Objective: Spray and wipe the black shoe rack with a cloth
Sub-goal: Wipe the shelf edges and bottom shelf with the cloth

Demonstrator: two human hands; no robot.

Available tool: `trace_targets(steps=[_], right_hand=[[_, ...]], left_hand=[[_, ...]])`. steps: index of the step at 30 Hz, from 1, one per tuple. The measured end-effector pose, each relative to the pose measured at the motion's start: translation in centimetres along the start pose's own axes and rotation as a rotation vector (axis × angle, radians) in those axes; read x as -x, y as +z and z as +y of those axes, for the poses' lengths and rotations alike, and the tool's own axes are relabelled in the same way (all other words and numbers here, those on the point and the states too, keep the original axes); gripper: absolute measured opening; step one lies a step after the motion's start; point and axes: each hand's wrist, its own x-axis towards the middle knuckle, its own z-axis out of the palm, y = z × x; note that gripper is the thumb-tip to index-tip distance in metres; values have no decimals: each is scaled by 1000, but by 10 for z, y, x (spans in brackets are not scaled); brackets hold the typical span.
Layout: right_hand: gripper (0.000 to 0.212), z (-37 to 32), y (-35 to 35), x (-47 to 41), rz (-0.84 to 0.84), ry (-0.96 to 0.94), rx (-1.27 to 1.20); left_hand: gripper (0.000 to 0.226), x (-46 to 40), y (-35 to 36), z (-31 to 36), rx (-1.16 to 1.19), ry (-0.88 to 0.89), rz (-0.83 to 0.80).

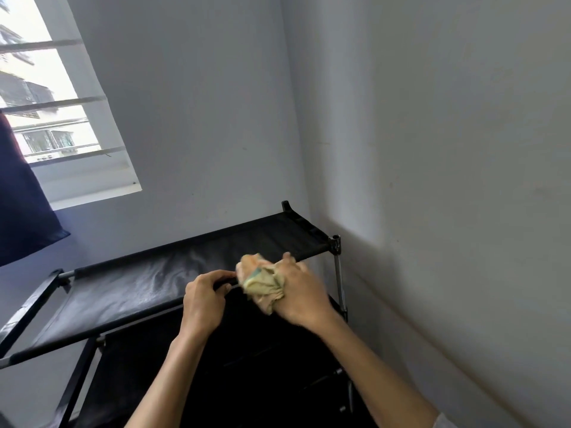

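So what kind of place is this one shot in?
Probably a room corner in a flat: plain walls, a barred window facing other buildings, a dark curtain, and a shoe rack wiped with a cloth.

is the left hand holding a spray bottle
No, the left hand grips the front bar of the shoe rack; no bottle is in view.

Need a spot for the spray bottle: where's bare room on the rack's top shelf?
Bare: the black fabric top shelf from the left end bar to the left hand, and its far right corner. Crowded: front rail, where the left hand grips beside the right hand holding the crumpled yellow cloth.
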Motion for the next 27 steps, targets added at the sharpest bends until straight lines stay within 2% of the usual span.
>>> trace_targets(steps=[3,6,10,12,15,21,24,25,27], right_hand=[[57,-20,17,8,-45,-154,34],[58,-10,6,6,-44,-190,59],[72,47,-31,3,25,78,63],[66,63,-38,3,11,143,86],[47,46,-31,2,-25,78,84],[52,-12,4,6,-128,-188,96],[54,-11,-2,4,-180,-202,20],[52,-7,-8,3,-158,-209,-61],[38,4,-24,0,17,-226,-252]], left_hand=[[31,1,-3,-1,-14,14,-13],[32,1,-6,-2,-12,27,-38],[27,-1,-1,-2,58,-19,-25],[27,-1,3,-2,70,-23,-13],[26,-1,5,-2,58,-28,11],[28,2,-2,1,-4,11,-31],[33,2,-8,0,-13,38,-91],[34,2,-9,-2,-15,43,-109],[29,0,-11,-3,-24,47,-139]])
